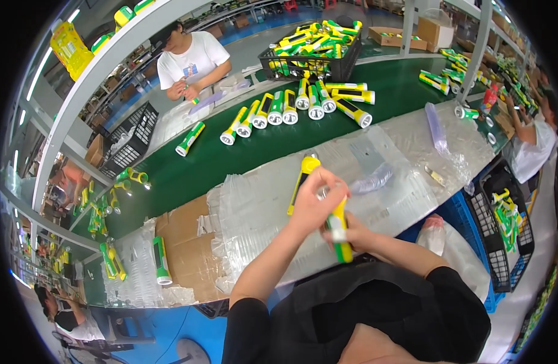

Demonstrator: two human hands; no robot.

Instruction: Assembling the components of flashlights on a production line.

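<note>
In front of my chest I hold a yellow, green and white flashlight (340, 232), tilted, with its green and yellow end pointing down toward me. My left hand (315, 203) is closed at its upper end, fingers bent together, with a small shiny silvery part showing beside them. My right hand (356, 233) is wrapped round the body from the right side. Just beyond my left hand, a second yellow flashlight with a dark panel (298, 189) lies on the plastic-covered worktop (255, 209), partly hidden by that hand.
Several flashlights (289, 108) line the green belt (188, 173); a black crate (346, 65) heaped with more stands behind. Purple plastic sleeves (435, 124) lie to the right. Cardboard (185, 249) covers the left worktop. A metal frame post (476, 54) rises right; a co-worker (194, 64) works opposite.
</note>
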